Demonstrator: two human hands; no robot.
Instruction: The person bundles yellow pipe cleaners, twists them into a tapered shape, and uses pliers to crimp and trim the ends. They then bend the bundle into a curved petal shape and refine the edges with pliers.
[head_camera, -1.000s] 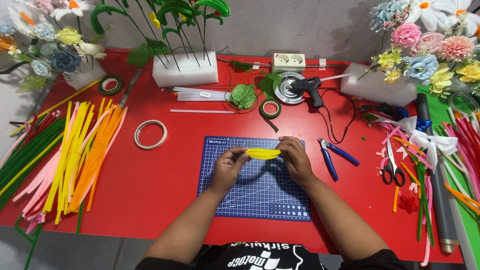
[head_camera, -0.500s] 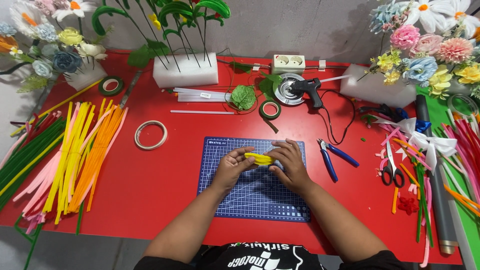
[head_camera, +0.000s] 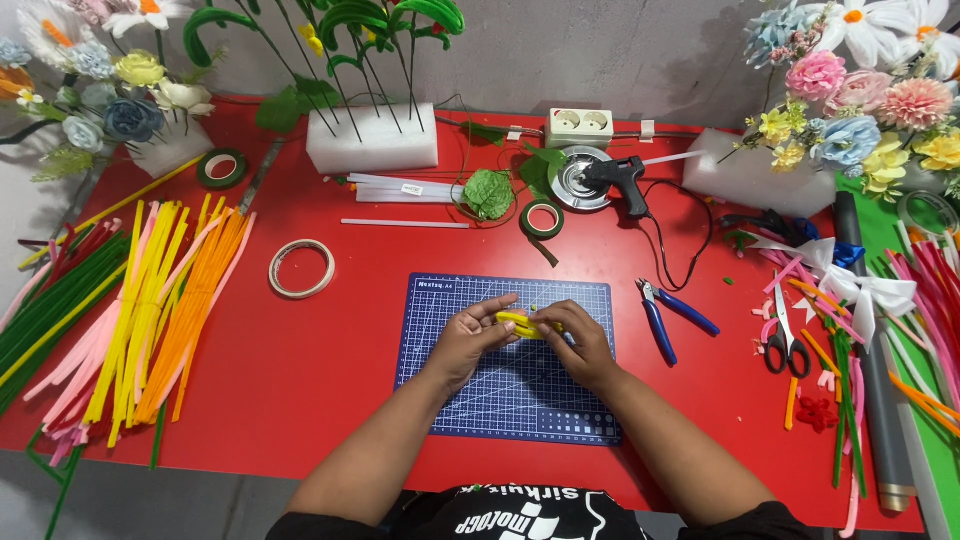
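Note:
A small folded piece of yellow pipe cleaner (head_camera: 522, 322) is pinched between both my hands over the blue cutting mat (head_camera: 510, 400) on the red table (head_camera: 300, 370). My left hand (head_camera: 470, 340) grips its left end with fingers curled. My right hand (head_camera: 572, 340) covers its right end, pressing it low against the mat. Most of the yellow piece is hidden by my fingers.
Bundles of yellow, orange, pink and green pipe cleaners (head_camera: 140, 300) lie at the left. A tape ring (head_camera: 300, 268), green tape roll (head_camera: 541, 219), glue gun (head_camera: 622, 180), blue-handled pliers (head_camera: 665, 315) and scissors (head_camera: 780, 335) lie around the mat. Foam blocks with flowers (head_camera: 372, 135) stand at the back.
The yellow piece was held up as a flat leaf shape; now both hands have closed together over it and lowered it onto the mat, folding it smaller.

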